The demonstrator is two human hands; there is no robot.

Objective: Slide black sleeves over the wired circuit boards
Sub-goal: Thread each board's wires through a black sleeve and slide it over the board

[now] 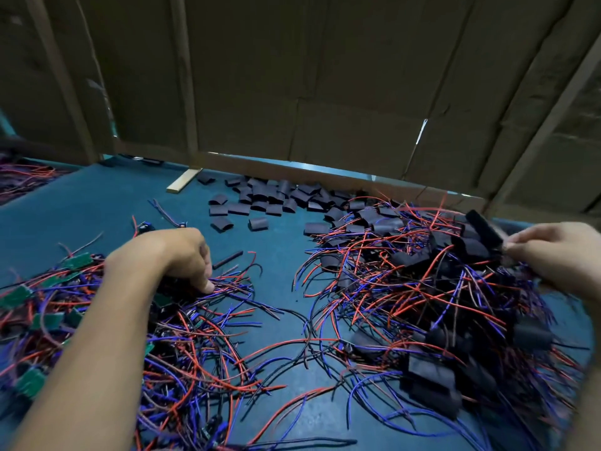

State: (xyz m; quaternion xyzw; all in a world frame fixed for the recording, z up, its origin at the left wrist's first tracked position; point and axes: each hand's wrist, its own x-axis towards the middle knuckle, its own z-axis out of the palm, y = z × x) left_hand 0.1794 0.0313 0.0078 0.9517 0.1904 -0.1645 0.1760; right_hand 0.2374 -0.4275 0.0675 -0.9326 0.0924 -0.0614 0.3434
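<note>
Head view: left hand digs curled fingers into the bare boards, likely fishing out another. Right hand pinches a sleeved board over the finished heap, apparently dropping it. Spare sleeves wait across the bench.

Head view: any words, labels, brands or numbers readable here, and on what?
None can be read.
Green circuit boards: any markings too small and blurred to read.
Black sleeves: no print visible.
Cardboard wall: no lettering visible.
</note>
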